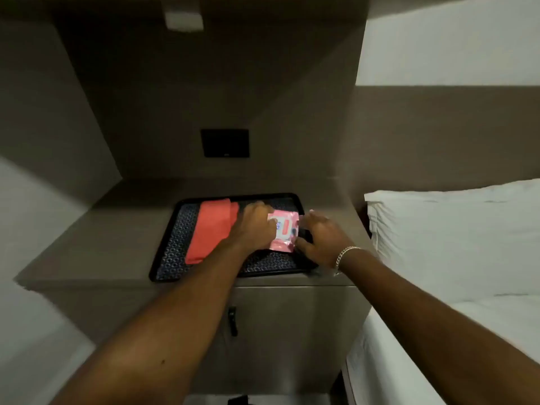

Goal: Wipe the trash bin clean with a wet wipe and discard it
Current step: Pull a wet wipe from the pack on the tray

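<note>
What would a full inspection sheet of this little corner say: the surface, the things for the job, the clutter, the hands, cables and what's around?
Surface: a beige nightstand top carrying a dark patterned tray.
Job's things: a pink wet wipe pack on the tray's right part; no trash bin in view.
Clutter: a folded red cloth on the tray's left part.
Hands: left hand rests on the pack's left edge, its fingers hidden; right hand, with a wrist bracelet, is at the pack's right edge, fingers spread.
Cables: nothing seen.
Surroundings: a bed with a white pillow to the right, a dark wall plate behind, a cabinet door handle below.
</note>
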